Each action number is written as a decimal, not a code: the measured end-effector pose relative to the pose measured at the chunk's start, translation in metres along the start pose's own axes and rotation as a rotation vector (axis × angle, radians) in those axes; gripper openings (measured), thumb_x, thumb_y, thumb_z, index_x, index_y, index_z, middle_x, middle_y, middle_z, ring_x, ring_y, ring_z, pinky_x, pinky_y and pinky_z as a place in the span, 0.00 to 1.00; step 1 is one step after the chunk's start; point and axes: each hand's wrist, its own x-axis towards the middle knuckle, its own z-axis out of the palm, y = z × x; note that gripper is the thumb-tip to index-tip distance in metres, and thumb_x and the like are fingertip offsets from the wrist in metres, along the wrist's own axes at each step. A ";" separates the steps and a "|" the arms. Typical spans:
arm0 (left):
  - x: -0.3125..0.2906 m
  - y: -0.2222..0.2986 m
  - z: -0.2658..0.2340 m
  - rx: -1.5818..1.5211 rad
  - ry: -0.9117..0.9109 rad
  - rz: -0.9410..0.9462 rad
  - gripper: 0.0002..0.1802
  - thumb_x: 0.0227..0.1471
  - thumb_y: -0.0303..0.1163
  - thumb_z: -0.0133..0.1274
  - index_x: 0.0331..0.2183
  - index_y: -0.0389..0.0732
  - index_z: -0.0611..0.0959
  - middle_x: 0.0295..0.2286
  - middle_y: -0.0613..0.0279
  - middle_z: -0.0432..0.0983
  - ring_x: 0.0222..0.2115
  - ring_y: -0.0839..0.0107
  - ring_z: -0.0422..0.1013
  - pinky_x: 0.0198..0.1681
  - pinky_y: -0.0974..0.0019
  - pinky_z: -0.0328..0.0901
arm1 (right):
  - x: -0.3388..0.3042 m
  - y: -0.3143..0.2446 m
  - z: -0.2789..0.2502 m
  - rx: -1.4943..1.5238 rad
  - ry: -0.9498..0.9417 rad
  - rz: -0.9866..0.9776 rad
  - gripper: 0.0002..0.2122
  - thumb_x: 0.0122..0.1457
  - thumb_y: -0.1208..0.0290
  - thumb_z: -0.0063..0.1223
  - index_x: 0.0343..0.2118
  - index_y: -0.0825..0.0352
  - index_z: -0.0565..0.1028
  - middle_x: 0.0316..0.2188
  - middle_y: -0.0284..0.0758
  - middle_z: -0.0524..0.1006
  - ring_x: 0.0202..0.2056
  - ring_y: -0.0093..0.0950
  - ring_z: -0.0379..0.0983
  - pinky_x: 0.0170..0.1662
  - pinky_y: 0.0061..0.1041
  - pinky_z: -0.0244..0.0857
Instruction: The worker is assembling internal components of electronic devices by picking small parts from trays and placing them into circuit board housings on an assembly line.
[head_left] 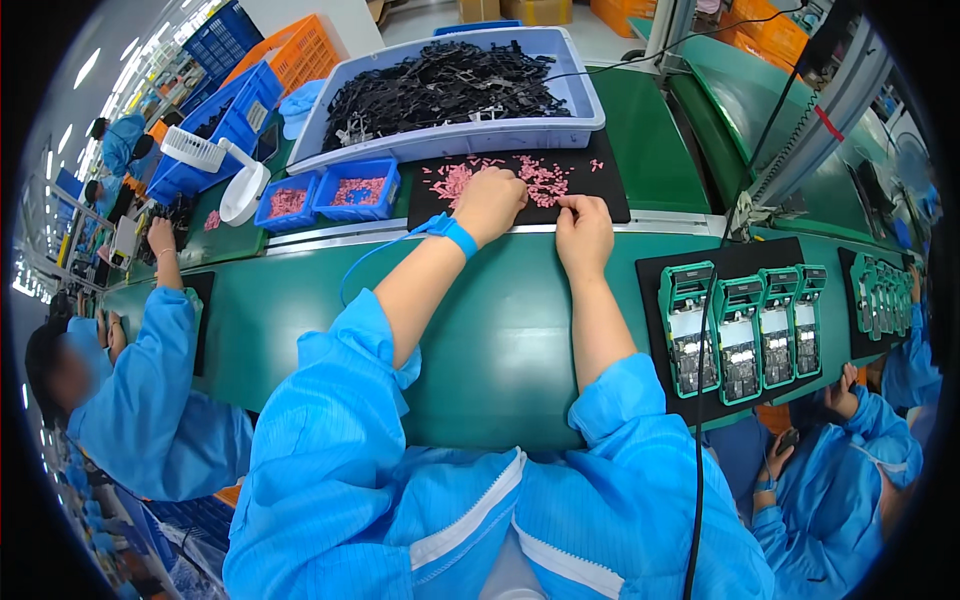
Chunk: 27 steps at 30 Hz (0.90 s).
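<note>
Reading my view as a clock face, I am seeing a left blue bin (pixel 285 222) sitting at ten o'clock and a right blue bin (pixel 355 212) nearer eleven, both holding pink pieces. Just below them a blue cord (pixel 375 246) is looping from the strap on the left wrist; if the arm swings, I am judging that it could be snagging a bin corner and tipping it.

At twelve, the pink pieces (pixel 545 180) are lying scattered over a black mat (pixel 614 190), and the left hand (pixel 490 205) is resting over them, fingers curled; I cannot tell whether it is gripping any. A careless sweep could be rolling strays off the mat onto the green worktop (pixel 490 330). Behind, a grey-blue tub (pixel 540 135) is standing heaped with black parts, which could be sliding down if bumped.

Toward two, the right hand (pixel 585 235) is bringing thumb and forefinger close at the pieces' edge; whether one is pinched between, I cannot tell.

At three, a black cable (pixel 699 440) is hanging across green-framed devices (pixel 740 335); an outward elbow could be dragging it over them.
</note>
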 end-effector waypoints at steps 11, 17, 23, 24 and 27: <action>-0.013 -0.009 -0.008 0.009 -0.116 0.115 0.02 0.43 0.29 0.55 0.23 0.42 0.80 0.27 0.59 0.74 0.35 0.60 0.70 0.41 0.59 0.64 | -0.008 0.003 0.002 -0.009 -0.042 0.032 0.04 0.49 0.75 0.53 0.28 0.60 0.78 0.32 0.34 0.74 0.37 0.35 0.72 0.39 0.33 0.67; -0.073 0.023 -0.045 -0.154 -0.094 -0.051 0.03 0.42 0.26 0.54 0.20 0.39 0.78 0.22 0.54 0.72 0.30 0.55 0.69 0.36 0.57 0.64 | -0.015 -0.007 0.002 -0.023 -0.059 -0.034 0.05 0.49 0.74 0.53 0.28 0.58 0.78 0.31 0.32 0.74 0.37 0.34 0.71 0.38 0.32 0.67; -0.167 0.070 -0.042 -0.416 -0.059 -0.190 0.03 0.42 0.26 0.55 0.21 0.39 0.77 0.23 0.55 0.73 0.30 0.54 0.69 0.36 0.56 0.64 | -0.029 -0.016 0.002 -0.123 -0.069 -0.241 0.06 0.49 0.75 0.54 0.28 0.57 0.80 0.31 0.31 0.73 0.37 0.33 0.69 0.38 0.32 0.67; -0.175 0.071 -0.039 -0.404 0.029 -0.192 0.03 0.42 0.26 0.55 0.21 0.40 0.77 0.24 0.57 0.73 0.30 0.56 0.69 0.37 0.56 0.64 | -0.031 -0.018 0.005 -0.176 -0.059 -0.284 0.06 0.49 0.75 0.54 0.29 0.57 0.80 0.31 0.31 0.72 0.37 0.33 0.69 0.38 0.32 0.67; -0.183 0.066 -0.031 -0.411 0.140 -0.185 0.03 0.43 0.26 0.55 0.22 0.41 0.77 0.24 0.59 0.73 0.31 0.58 0.68 0.38 0.58 0.63 | -0.036 -0.019 0.011 -0.269 -0.049 -0.369 0.08 0.48 0.77 0.55 0.30 0.56 0.81 0.30 0.32 0.72 0.35 0.34 0.69 0.37 0.32 0.66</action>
